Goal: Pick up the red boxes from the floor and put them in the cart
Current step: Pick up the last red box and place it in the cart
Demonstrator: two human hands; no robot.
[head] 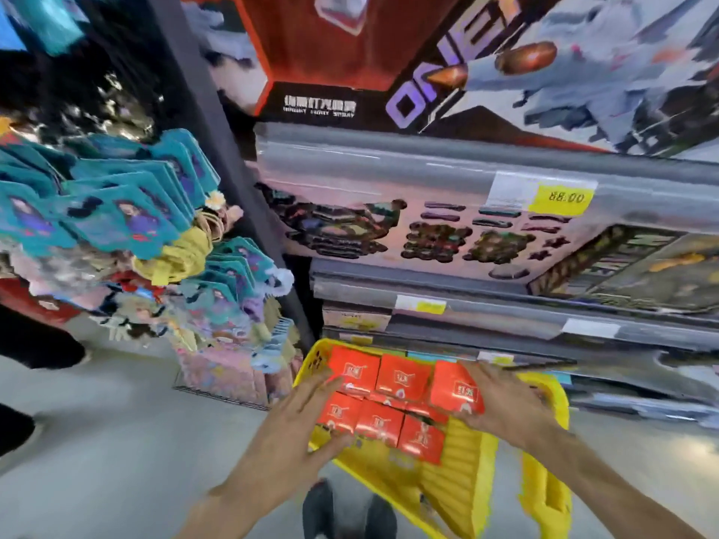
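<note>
Several red boxes point(383, 398) with white labels lie packed in rows inside the yellow cart point(467, 457). My left hand point(301, 416) presses against the left side of the stack, fingers spread over the nearest boxes. A tilted red box point(453, 389) sits at the right end of the stack, and my right hand point(502, 402) grips it from the right. The frame is blurred by motion. The cart's floor under the boxes is hidden.
Grey shelves with price tags point(562, 198) and large toy boxes point(389, 227) rise right behind the cart. A rack of teal carded toys point(128, 212) hangs at left. My shoes point(346, 511) stand on the grey floor. Another person's dark clothing point(35, 344) is at far left.
</note>
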